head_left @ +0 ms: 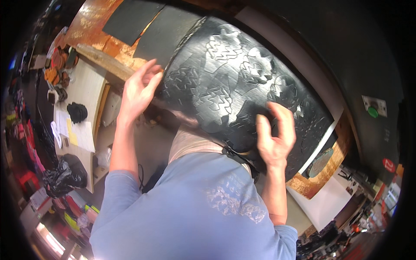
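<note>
Blue shirt (173,208) foremost, hands (278,143) partly hide black sheet (208,82) over board (323,184).

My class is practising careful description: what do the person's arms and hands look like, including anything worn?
The sleeves are blue and short, leaving the forearms bare. The left hand and right hand wear no gloves, and no watch or bracelet shows.

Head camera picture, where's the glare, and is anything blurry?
Head view: glare whitens upper parts of the glossy black sheet with zigzag outlines; head view, lower left: a slanting white strip of light looks overexposed; head view, centre: the bare left hand and bare right hand seem slightly soft.
</note>
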Tool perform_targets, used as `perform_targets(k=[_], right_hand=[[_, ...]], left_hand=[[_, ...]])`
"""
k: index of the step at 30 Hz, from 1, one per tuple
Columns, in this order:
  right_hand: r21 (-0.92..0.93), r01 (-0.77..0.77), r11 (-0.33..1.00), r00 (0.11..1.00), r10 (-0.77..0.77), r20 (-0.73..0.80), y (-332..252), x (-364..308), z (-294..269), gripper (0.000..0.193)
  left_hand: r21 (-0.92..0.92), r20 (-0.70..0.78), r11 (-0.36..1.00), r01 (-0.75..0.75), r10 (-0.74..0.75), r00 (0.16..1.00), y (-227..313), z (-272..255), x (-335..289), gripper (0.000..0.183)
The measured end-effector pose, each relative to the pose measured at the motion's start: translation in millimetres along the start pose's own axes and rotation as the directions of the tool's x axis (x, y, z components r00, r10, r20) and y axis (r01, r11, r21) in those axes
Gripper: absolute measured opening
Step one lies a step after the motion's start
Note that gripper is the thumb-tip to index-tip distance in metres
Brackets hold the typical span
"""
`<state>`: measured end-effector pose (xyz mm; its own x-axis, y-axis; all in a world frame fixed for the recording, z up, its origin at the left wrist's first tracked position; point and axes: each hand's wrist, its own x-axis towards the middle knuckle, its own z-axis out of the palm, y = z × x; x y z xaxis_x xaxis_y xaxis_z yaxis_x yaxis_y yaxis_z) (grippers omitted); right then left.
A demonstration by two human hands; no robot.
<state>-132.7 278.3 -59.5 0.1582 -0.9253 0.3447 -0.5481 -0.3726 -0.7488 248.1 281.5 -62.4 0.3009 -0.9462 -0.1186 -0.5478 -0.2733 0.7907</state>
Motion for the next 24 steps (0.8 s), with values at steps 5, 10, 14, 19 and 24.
perform_targets(k=[5,10,14,19,24], right_hand=[[0.189,0.269,0.944,0.937,-0.302,0.175,-44,41,74,0.050],[0.144,0.146,0.979,0.961,-0.175,0.215,-47,69,109,0.056],[0.160,-0.088,0.983,0.959,0.040,0.281,-43,80,113,0.059],[0.342,-0.493,0.800,0.822,0.299,0.485,-51,89,123,0.064],[0.524,-0.513,0.680,0.836,0.259,0.484,-73,71,141,0.027]], left_hand=[[-0.336,0.488,0.904,0.264,-0.073,0.870,0,-5,39,0.045],[-0.551,0.577,0.733,0.398,-0.009,0.817,-8,-1,51,0.029],[-0.643,0.518,0.684,0.344,0.057,0.854,-9,13,59,0.027],[-0.679,0.538,0.622,0.390,0.061,0.841,2,26,64,0.028],[-0.554,0.474,0.765,0.329,-0.036,0.880,4,25,63,0.026]])
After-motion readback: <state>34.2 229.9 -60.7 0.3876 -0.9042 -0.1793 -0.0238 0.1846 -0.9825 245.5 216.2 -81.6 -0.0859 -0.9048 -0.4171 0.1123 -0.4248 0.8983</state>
